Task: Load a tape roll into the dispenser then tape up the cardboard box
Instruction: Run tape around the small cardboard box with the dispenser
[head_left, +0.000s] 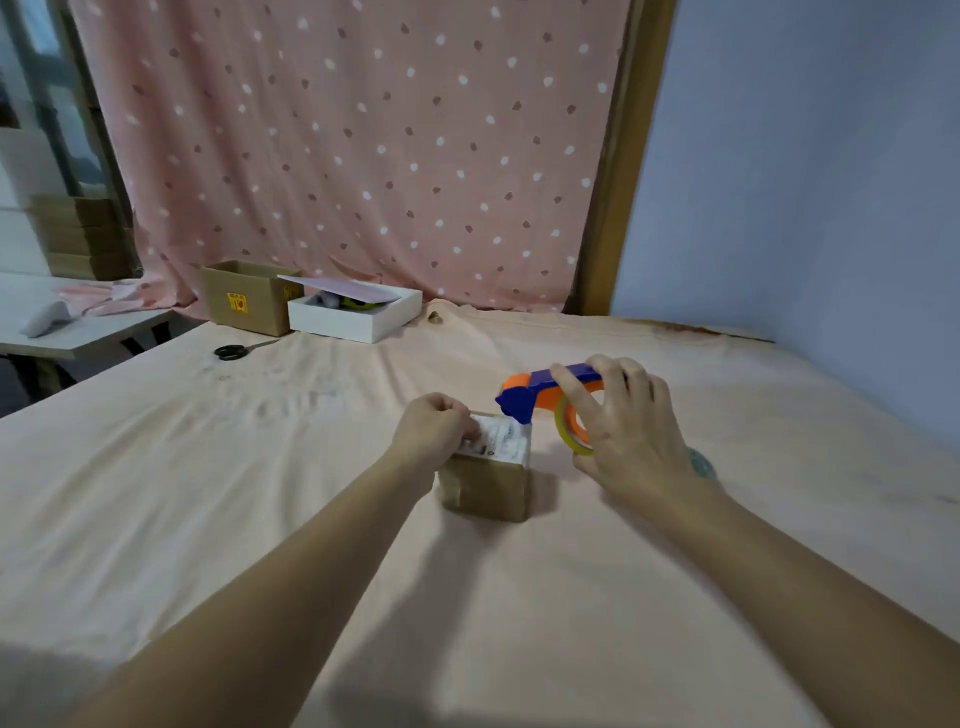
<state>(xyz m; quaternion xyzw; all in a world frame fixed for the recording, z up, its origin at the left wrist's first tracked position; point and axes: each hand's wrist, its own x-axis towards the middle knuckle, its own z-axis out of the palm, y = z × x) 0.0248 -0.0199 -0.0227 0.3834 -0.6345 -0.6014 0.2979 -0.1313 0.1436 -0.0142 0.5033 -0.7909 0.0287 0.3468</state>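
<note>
Far left edge there's a separate white worktop (62, 340) w/ some pale thing on it, can't tell what. On the main worktop (260, 519), pink cloth over it, scissors (232, 352) sit near the back-left edge, then an open brown carton (244, 301) and a white tray box (358, 314) w/ a paper sheet on top along the back edge, all well apart from the action. Middle of the worktop: left hand (436, 428) is curled shut, pinching down on the left top edge of the small cardboard box (491, 480), prob anchoring the tape end there, tho the tape itself is too clear to see tbh. The box has a white label on top. Right hand (621, 441) is wrapped around the blue/orange dispenser (540, 392), fingers through and around the yellowish tape roll (571, 428), so the roll's loaded imo. The dispenser nose sits just at the box's back-right top corner. To do this bit well: keep the left hand pressing firm so the box doesn't skate on the cloth, pull the dispenser low and straight across the seam, keep tension, then tip the blade down to cut. Nothing really in the way; the wrinkly cloth under the box is the only nuisance.
</note>
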